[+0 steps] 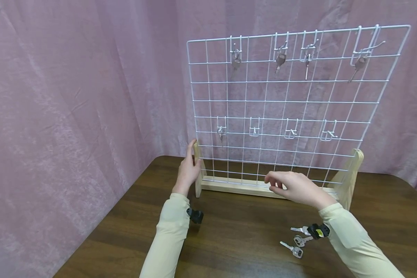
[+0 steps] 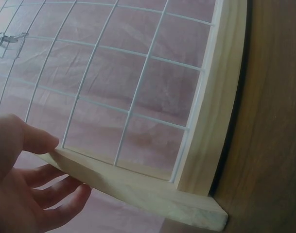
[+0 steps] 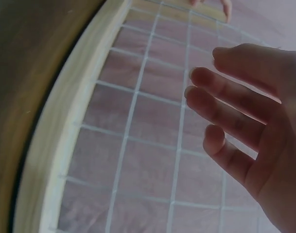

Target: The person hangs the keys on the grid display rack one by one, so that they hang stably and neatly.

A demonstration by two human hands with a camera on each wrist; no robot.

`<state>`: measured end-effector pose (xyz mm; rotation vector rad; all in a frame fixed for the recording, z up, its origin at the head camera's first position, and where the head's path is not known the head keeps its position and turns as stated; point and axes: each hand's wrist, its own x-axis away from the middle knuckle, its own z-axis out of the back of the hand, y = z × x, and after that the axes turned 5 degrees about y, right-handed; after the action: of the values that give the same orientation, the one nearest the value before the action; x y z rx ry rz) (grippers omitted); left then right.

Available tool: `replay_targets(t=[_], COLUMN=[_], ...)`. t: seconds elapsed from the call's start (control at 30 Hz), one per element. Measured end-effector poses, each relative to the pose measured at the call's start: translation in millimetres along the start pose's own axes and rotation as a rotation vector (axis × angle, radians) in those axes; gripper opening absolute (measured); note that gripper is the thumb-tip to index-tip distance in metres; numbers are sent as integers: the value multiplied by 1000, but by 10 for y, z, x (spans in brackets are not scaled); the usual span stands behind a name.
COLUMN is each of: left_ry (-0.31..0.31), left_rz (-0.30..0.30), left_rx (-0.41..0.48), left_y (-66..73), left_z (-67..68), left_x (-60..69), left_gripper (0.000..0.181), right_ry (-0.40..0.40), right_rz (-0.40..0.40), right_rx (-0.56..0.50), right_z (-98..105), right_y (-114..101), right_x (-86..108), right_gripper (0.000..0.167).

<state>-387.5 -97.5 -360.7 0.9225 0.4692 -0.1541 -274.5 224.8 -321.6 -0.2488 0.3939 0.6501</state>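
Note:
A white wire grid rack [image 1: 250, 101] stands in a wooden base on the table. At its left end, my left hand [image 1: 188, 172] holds the wooden side post [image 2: 113, 182], thumb on one side and fingers on the other. My right hand [image 1: 297, 186], fingers loosely bent and holding nothing, hovers in front of the lower grid. Keys hang from the upper hooks, among them a key [image 1: 280, 59] and a key [image 1: 360, 63] at the right. In the lower row, a key [image 1: 221, 131] hangs on the leftmost hook; the other three hooks, including one hook [image 1: 254, 131], hold none.
Three loose keys lie on the brown table [image 1: 236, 239] near my right wrist: a key [image 1: 292, 250] in front, another key [image 1: 302, 241] and a key [image 1: 300, 230] partly behind the wrist camera. A pink curtain [image 1: 90, 96] hangs behind and to the left.

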Motion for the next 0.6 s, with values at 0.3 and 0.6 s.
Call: replay_targets(t=[0.3,0.6], left_ry=[-18,-27], left_rz=[17,25], left_rx=[13,18], left_y=[-17,8], left_z=[-6,3], left_x=[-11,-7], left_gripper=[70,71], right_ry=[-155,-186], right_rz=[30,71], right_rx=[-107,-142], right_z=[-79,-152], right_y=[188,277], right_x=[180,360], right_gripper=[11,9])
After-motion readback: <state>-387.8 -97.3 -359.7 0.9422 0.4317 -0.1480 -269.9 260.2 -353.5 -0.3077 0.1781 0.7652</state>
